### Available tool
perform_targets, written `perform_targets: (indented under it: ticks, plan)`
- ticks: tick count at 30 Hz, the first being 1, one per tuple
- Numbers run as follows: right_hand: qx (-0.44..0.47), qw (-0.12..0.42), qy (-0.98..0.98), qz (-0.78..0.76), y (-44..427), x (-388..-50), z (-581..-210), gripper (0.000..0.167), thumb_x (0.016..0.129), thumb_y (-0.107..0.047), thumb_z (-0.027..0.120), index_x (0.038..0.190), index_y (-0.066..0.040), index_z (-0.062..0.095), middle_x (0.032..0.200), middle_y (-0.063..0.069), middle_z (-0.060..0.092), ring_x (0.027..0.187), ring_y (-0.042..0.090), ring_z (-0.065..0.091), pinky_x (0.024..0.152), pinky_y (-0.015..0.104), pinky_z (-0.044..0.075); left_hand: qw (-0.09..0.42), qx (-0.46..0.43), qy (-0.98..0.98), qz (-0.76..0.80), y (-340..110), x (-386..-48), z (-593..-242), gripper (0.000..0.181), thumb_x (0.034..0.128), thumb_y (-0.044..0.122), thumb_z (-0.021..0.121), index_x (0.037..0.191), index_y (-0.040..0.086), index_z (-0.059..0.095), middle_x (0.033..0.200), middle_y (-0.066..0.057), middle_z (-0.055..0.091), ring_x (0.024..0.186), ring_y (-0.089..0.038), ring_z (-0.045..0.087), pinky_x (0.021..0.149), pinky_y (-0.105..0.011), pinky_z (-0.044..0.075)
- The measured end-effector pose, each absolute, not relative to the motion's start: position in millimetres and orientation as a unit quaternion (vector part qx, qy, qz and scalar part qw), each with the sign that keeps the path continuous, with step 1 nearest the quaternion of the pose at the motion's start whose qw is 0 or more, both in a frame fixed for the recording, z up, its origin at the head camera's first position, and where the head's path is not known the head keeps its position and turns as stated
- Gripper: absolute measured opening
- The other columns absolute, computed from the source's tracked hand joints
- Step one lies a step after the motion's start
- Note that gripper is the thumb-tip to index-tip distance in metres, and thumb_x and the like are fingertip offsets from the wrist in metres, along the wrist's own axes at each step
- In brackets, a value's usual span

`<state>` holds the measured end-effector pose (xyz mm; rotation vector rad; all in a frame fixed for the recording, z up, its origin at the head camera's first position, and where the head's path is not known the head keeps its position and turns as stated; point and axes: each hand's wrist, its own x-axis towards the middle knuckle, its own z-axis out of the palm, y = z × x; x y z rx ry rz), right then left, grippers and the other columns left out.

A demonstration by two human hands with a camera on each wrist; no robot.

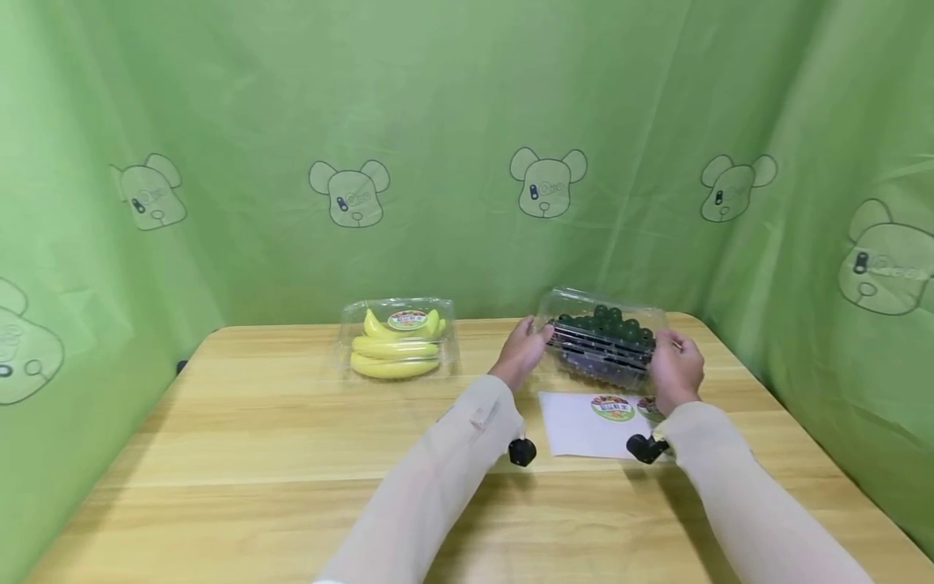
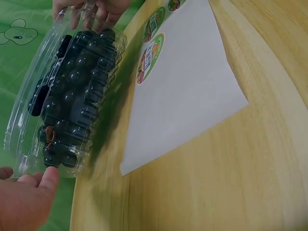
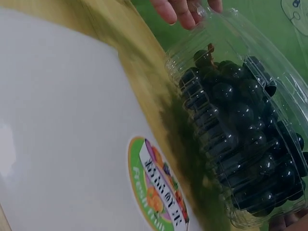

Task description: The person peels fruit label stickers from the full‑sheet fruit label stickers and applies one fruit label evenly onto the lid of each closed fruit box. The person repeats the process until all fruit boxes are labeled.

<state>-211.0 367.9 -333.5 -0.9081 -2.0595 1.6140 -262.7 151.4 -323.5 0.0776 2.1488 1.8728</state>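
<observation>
A clear plastic box of dark round grapes (image 1: 609, 324) is held tilted above the back right of the table. My left hand (image 1: 522, 350) grips its left end and my right hand (image 1: 675, 369) its right end. In the left wrist view the left hand (image 2: 30, 199) has its thumb against the near end of the box (image 2: 72, 96); the right hand (image 2: 96, 9) holds the far end. The right wrist view shows the box (image 3: 245, 130) with the left hand's fingers (image 3: 180, 10) at its top end.
A white sheet (image 1: 576, 426) with round fruit stickers (image 1: 613, 408) lies on the wooden table (image 1: 292, 454) in front of the box. To the left stands a clear box of bananas (image 1: 395, 349) with a sticker on its lid. Green curtains (image 1: 452, 227) hang behind and at both sides.
</observation>
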Motion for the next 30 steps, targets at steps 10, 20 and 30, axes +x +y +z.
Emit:
perform_targets:
  ticks: [10, 20, 30]
  plan:
    - [-0.308, 0.187, -0.731, 0.579, 363.7, -211.2, -327.2, 0.06, 0.099, -0.05, 0.045, 0.148, -0.017, 0.038, 0.108, -0.007, 0.05, 0.081, 0.005, 0.049, 0.074, 0.024, 0.045, 0.115, 0.03, 0.726, 0.678, 140.9, -257.9, -317.4, 0.059, 0.097, 0.035, 0.056, 0.15, 0.019, 0.037, 0.149, -0.006, 0.042, 0.134, -0.029, 0.04, 0.11, -0.047, 0.033]
    - [-0.261, 0.162, -0.753, 0.582, 353.3, -202.6, -315.3, 0.067, 0.098, -0.055, 0.043, 0.151, -0.014, 0.034, 0.151, 0.011, 0.037, 0.112, 0.018, 0.047, 0.105, 0.04, 0.038, 0.13, 0.038, 0.665, 0.735, 115.2, -249.9, -304.2, 0.059, 0.0968, 0.031, 0.058, 0.147, 0.008, 0.037, 0.145, -0.012, 0.045, 0.122, -0.04, 0.051, 0.107, -0.047, 0.037]
    - [-0.229, 0.169, -0.744, 0.605, 339.3, -199.0, -302.2, 0.068, 0.096, -0.052, 0.051, 0.147, -0.009, 0.04, 0.104, -0.006, 0.051, 0.089, 0.006, 0.05, 0.082, 0.023, 0.045, 0.107, 0.044, 0.654, 0.748, 92.0, -244.9, -300.9, 0.057, 0.0958, 0.029, 0.06, 0.144, 0.005, 0.043, 0.143, -0.011, 0.048, 0.125, -0.032, 0.05, 0.106, -0.041, 0.041]
